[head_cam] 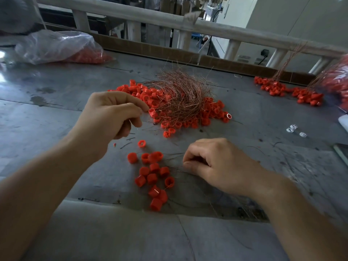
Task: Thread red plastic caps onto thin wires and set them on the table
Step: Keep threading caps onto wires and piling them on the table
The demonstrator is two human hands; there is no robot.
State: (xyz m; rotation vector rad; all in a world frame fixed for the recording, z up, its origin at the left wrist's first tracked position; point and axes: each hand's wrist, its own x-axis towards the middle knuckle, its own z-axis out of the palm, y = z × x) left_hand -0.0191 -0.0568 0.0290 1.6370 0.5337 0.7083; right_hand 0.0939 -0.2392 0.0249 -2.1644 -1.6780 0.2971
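A big heap of red plastic caps [188, 113] lies mid-table, with a tangle of thin copper wires [180, 95] on top. My left hand [111, 113] hovers at the heap's left edge, fingers curled and pinching a thin wire at the fingertips. A small group of red caps [154, 176] lies close to me, several with wires running off to the right. My right hand [212, 164] rests on the table just right of that group, fingers curled and pinching those wires.
A clear plastic bag of red caps [62, 48] lies at the back left. More wired caps [288, 91] sit at the back right beside another bag [337, 81]. Small white parts [293, 129] lie on the right. A cardboard strip and wooden railing [169, 21] border the table's far edge.
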